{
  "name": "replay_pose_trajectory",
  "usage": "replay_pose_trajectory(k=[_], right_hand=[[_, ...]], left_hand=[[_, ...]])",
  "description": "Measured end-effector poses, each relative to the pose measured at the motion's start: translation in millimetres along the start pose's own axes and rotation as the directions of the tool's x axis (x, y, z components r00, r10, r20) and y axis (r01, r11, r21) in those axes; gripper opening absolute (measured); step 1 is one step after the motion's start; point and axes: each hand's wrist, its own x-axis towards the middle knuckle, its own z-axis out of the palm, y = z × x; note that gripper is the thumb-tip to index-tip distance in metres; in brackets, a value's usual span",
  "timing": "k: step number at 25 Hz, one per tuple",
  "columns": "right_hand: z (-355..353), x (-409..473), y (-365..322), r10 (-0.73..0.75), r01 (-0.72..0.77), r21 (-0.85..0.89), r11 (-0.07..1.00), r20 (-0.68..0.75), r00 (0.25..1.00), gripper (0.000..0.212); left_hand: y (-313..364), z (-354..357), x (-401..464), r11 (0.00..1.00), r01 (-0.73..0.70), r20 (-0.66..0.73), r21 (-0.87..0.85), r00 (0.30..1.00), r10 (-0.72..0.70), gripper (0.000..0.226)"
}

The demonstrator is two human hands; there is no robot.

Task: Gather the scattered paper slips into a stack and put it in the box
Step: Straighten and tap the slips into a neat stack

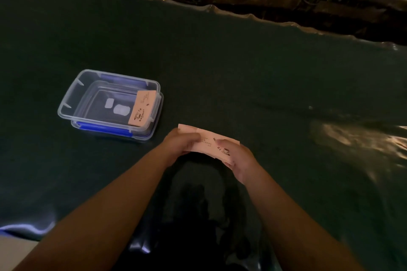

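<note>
surface: dark green cloth-covered table (242,68) | on it: clear plastic box (72,97) w/ blue clips, left-centre

Both hands, left hand (184,142) and right hand (236,156), hold a stack of paper slips (208,142) above the table (264,77); another slip (143,108) leans inside the clear box (72,97) nearby.

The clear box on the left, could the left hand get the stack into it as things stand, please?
Probably yes. The clear box sits open, lidless, just beyond and left of the left hand, with bare cloth between them. A slip leans inside its right wall, leaving the floor free. Both hands hold the stack, so the right hand must release.
</note>
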Motion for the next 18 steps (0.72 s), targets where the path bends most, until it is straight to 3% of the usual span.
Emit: replay_pose_trajectory(k=[4,8,13,18], right_hand=[[-12.2,-10.3,10.8,-0.018,0.016,0.042,0.999,0.047,0.999,0.058],[-20.2,-22.0,20.2,-0.022,0.023,-0.012,1.0,0.096,0.995,0.05],[-33.8,-35.9,26.4,0.041,-0.009,-0.13,0.992,0.243,0.969,0.055],[-29.1,-46.8,36.4,0.043,0.016,-0.156,0.988,0.372,0.927,0.051]], left_hand=[[-13.1,0.0,-15.0,0.997,-0.016,0.093,-0.072,0.995,0.022,0.059],[-27.2,1.2,-27.2,0.992,-0.034,0.097,-0.118,0.994,0.045,0.065],[-27.5,3.7,-39.1,0.976,-0.049,0.073,-0.21,0.995,0.066,0.076],[-33.7,20.1,-53.6,0.953,-0.111,0.089,-0.282,0.986,0.141,0.05]])
